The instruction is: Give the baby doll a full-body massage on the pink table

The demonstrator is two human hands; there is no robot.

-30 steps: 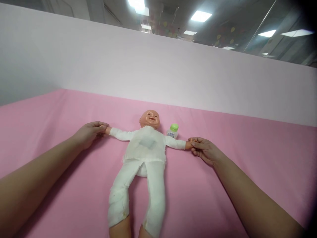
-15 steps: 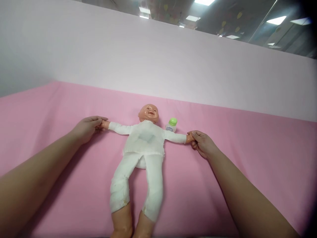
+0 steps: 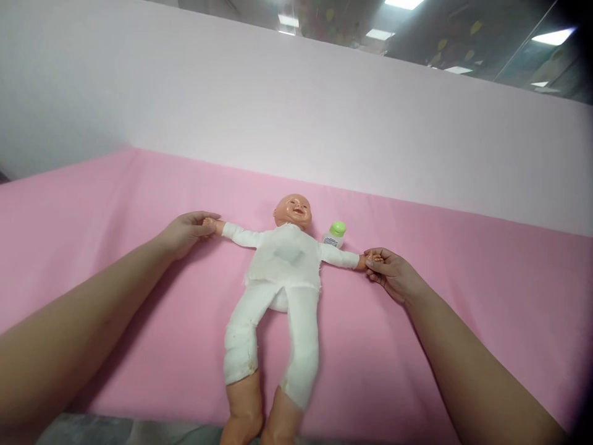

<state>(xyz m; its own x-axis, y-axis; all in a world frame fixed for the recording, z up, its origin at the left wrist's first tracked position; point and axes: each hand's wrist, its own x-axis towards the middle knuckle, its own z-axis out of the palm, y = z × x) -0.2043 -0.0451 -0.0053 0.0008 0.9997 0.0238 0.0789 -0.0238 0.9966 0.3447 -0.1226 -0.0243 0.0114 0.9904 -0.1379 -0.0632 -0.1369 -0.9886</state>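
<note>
Doll (image 3: 285,272) is flat on its back on the pink sheet (image 3: 463,296), arms stretched straight out. Left hand (image 3: 188,232) has its fingers pinched round one tiny hand, right hand (image 3: 391,272) pinched round the other. Little green-capped bottle (image 3: 334,233) sits just beside the head. Body looks soft and floppy and probably light, with hard plastic head and limbs, so the wrists seem the firmest place to grab

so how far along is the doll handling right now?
Done: the doll lies face up on the pink cloth, arms spread wide. In hand: the left hand pinches one doll hand, the right hand pinches the other. Left: the small green-capped bottle beside the doll's head stands untouched; the legs lie loose.
</note>
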